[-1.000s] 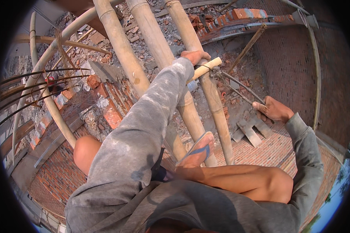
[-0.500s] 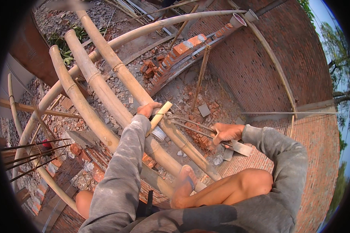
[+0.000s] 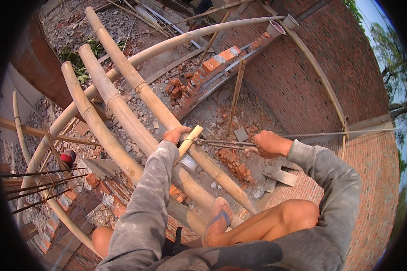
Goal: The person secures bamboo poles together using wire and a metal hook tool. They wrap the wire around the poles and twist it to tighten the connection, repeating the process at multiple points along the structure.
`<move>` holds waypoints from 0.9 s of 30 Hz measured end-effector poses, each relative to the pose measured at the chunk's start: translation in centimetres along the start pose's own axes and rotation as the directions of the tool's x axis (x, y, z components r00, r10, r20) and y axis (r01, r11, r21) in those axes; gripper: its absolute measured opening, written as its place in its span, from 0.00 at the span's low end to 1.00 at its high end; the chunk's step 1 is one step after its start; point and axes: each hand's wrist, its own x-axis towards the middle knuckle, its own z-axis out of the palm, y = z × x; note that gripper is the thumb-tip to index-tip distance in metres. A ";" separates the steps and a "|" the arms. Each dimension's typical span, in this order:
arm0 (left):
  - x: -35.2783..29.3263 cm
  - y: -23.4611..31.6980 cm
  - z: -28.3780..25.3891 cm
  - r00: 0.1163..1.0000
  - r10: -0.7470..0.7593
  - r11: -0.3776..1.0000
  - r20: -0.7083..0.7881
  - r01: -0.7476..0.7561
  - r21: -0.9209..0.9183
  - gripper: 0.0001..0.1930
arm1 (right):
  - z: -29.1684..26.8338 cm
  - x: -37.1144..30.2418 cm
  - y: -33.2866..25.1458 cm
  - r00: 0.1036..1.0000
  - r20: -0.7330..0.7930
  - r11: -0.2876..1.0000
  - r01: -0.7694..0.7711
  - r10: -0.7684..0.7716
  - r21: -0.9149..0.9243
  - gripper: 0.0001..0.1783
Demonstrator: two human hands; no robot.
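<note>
A short split bamboo piece lies crosswise over long bamboo poles, with a cord bound around the crossing. Beside that piece, my left hand is closed over the rightmost pole; some of its fingers are hidden. Out to the right, my right hand makes a fist around the strands of rope, which stretch tight and nearly level from the binding. Just below the crossing a white cylinder shows between poles. My sandalled foot rests on the lower poles.
A curved bamboo pole crosses under the others. Far below are broken bricks, rubble and a low brick wall. A brick wall rises on the right. Steel rods jut in from the left, near a red round thing.
My right hand has moved slightly up and right and turned into a fist. The rope strands, spread apart before, now run close together. My left hand stays at the crossing.
</note>
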 end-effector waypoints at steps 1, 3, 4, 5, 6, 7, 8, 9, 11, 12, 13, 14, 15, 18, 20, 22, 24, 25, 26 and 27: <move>-0.1 0.1 0.0 1.000 0.015 1.000 0.006 -0.015 0.003 0.28 | -0.5 0.3 0.0 1.000 0.009 0.999 0.030 -0.030 -0.011 0.10; -0.4 0.3 0.0 0.999 0.035 0.999 0.006 -0.035 0.016 0.27 | -1.5 0.7 -0.1 0.998 0.049 0.997 0.043 -0.040 -0.059 0.09; -0.7 0.3 0.1 0.999 0.031 0.999 0.011 -0.030 -0.019 0.26 | -1.7 0.6 -0.2 0.990 -0.061 0.989 0.122 -0.127 -0.082 0.09; -0.9 0.3 0.1 0.999 0.030 0.998 0.031 -0.028 -0.055 0.25 | -1.8 0.3 -0.4 0.974 -0.147 0.979 0.153 -0.172 -0.133 0.08; -1.2 0.3 0.1 0.998 0.021 0.997 0.056 -0.016 -0.079 0.25 | -1.7 0.1 -0.5 0.961 -0.193 0.969 0.163 -0.199 -0.188 0.08; -1.3 0.2 0.1 0.996 0.013 0.995 0.084 -0.005 -0.100 0.24 | -1.4 -0.4 -0.8 0.961 -0.199 0.969 0.157 -0.194 -0.189 0.09; -1.3 0.1 0.2 0.997 0.005 0.994 0.081 0.003 -0.105 0.24 | -1.1 -0.6 -0.9 0.970 -0.170 0.971 0.140 -0.174 -0.193 0.10; -1.2 0.0 0.1 0.997 -0.002 0.994 0.080 0.011 -0.106 0.23 | -0.8 -0.9 -1.1 0.960 -0.205 0.969 0.149 -0.190 -0.199 0.12; -0.5 -0.2 0.2 0.997 -0.015 0.995 0.070 0.022 -0.093 0.23 | -0.1 -1.4 -1.3 0.947 -0.231 0.973 0.199 -0.222 -0.120 0.13; 0.1 -0.3 0.2 0.998 -0.019 0.996 0.062 0.024 -0.083 0.22 | 0.1 -1.4 -1.2 0.950 -0.227 0.975 0.197 -0.215 -0.099 0.14; 0.9 -0.4 0.2 0.999 -0.025 0.998 0.041 0.028 -0.063 0.22 | 0.1 -1.3 -1.2 0.952 -0.208 0.974 0.227 -0.223 -0.005 0.13; 1.5 -0.7 0.0 0.996 -0.004 0.998 0.092 0.009 -0.056 0.21 | 0.0 -0.9 -1.1 0.972 -0.133 0.975 0.207 -0.195 0.082 0.13; 2.2 -0.7 -0.1 0.996 0.021 1.000 0.092 -0.020 -0.003 0.21 | -0.1 -0.6 -0.9 0.991 0.024 0.979 0.128 -0.133 0.162 0.13; 3.3 -1.2 -0.3 0.982 0.027 0.995 0.185 -0.008 -0.104 0.27 | -1.0 0.5 -0.6 0.913 0.407 0.930 -0.127 -0.026 0.344 0.13; 3.1 -1.2 -0.6 0.984 0.011 0.997 0.177 0.003 -0.079 0.26 | -1.3 0.4 -0.6 0.915 0.403 0.941 -0.147 0.011 0.306 0.17; 2.6 -1.0 -0.6 0.983 0.018 0.998 0.184 -0.007 -0.063 0.26 | -1.2 -0.3 -0.7 0.996 -0.005 0.996 0.085 -0.085 -0.001 0.21; 2.1 -0.7 -0.5 0.987 0.061 0.997 0.148 -0.054 -0.052 0.25 | -0.7 -1.0 -0.6 0.930 -0.305 0.930 0.089 -0.206 -0.356 0.24; 1.9 -0.5 -0.4 0.980 0.053 0.997 0.191 -0.040 -0.069 0.25 | -0.6 -1.0 -0.2 0.808 -0.517 0.878 0.001 -0.282 -0.478 0.22; 1.7 -0.4 -0.4 0.974 0.056 0.996 0.218 -0.039 -0.080 0.24 | -0.4 -1.0 0.3 0.668 -0.643 0.825 -0.078 -0.373 -0.560 0.20; 1.7 -0.2 -0.2 0.979 0.041 0.997 0.198 -0.028 -0.070 0.24 | -0.1 -0.8 0.9 0.511 -0.733 0.774 -0.187 -0.450 -0.605 0.18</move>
